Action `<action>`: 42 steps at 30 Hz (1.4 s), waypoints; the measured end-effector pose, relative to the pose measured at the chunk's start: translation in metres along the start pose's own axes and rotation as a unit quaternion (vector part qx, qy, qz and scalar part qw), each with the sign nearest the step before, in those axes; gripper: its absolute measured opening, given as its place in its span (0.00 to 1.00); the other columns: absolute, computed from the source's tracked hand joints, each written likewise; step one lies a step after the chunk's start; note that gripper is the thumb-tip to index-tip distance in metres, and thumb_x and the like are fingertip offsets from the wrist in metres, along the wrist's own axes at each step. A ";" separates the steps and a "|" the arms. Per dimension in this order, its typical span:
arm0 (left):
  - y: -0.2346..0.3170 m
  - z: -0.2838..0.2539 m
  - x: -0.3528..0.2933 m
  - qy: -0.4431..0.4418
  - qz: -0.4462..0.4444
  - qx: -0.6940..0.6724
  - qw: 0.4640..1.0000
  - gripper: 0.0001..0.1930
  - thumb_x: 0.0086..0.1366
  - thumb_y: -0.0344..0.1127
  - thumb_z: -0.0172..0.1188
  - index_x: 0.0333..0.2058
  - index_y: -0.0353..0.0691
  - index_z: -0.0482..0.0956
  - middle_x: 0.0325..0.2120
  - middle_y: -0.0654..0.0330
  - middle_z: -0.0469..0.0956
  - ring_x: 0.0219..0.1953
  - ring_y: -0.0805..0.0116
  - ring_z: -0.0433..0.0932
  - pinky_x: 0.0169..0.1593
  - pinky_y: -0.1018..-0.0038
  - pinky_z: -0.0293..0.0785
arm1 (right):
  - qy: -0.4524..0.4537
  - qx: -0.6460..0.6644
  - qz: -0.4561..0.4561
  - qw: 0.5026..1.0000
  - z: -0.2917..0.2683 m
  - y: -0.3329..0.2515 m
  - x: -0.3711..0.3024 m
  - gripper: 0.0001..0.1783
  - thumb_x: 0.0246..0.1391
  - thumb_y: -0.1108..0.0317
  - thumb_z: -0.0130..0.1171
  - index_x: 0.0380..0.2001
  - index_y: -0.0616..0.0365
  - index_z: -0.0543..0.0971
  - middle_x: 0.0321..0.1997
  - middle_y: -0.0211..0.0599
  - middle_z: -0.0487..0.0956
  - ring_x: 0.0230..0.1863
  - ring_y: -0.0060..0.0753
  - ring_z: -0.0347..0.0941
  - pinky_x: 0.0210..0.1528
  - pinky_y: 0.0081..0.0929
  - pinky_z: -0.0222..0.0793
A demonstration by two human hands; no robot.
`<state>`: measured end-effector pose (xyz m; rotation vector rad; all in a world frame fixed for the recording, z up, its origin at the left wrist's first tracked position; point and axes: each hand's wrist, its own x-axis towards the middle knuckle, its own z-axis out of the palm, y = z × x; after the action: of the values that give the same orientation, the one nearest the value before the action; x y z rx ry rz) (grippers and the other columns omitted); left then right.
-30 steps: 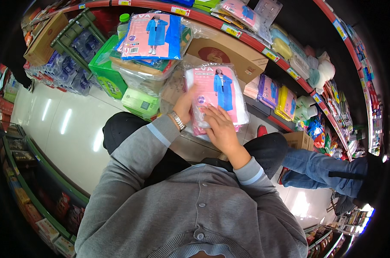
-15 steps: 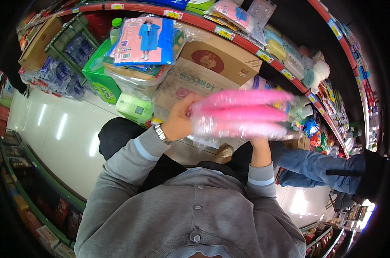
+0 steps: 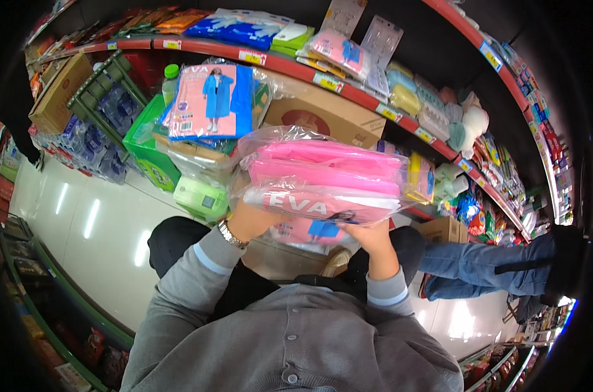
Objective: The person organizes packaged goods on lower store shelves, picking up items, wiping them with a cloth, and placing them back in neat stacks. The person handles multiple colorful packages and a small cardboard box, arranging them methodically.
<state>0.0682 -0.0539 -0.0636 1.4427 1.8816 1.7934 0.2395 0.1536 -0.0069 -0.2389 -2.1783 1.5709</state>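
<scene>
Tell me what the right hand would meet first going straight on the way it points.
The stack of pink plastic-wrapped packages, which the right hand is touching now. Past it, the brown cardboard box seems next in line, though depth is hard to judge.

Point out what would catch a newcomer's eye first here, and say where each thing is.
The bright stack of pink packages in clear plastic stands out first, held mid-picture between the left hand and right hand. Next comes the blue-and-pink package lying to its upper left, then another person's blue jeans at the right.
</scene>
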 end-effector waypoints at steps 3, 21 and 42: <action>0.026 0.000 0.009 0.036 -0.096 -0.195 0.975 0.29 0.51 0.31 0.73 0.52 0.35 0.72 0.43 0.59 0.79 0.46 0.69 0.77 0.48 0.71 0.75 | 0.039 0.147 0.012 0.988 0.010 -0.002 0.004 0.33 0.37 0.78 0.71 0.50 0.65 0.71 0.45 0.38 0.78 0.45 0.30 0.75 0.48 0.30 0.73; 0.003 0.006 0.028 -0.021 -0.277 -0.363 0.889 0.35 0.56 0.29 0.67 0.60 0.35 0.59 0.51 0.55 0.73 0.50 0.70 0.74 0.51 0.72 0.73 | 0.089 0.274 0.241 0.927 0.016 0.063 0.022 0.28 0.48 0.74 0.67 0.53 0.64 0.70 0.47 0.38 0.77 0.45 0.29 0.75 0.48 0.29 0.72; -0.029 0.024 0.018 0.040 -0.073 0.224 0.971 0.22 0.51 0.32 0.65 0.47 0.42 0.75 0.56 0.45 0.64 0.63 0.41 0.57 0.63 0.53 0.57 | 0.118 -0.573 -0.207 0.784 -0.016 0.044 0.291 0.39 0.44 0.60 0.66 0.58 0.62 0.64 0.60 0.56 0.65 0.63 0.55 0.59 0.63 0.50 0.56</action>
<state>0.0604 -0.0191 -0.0858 1.3195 2.4814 1.4389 -0.0169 0.2945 0.0292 -0.2567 -2.4413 -0.1607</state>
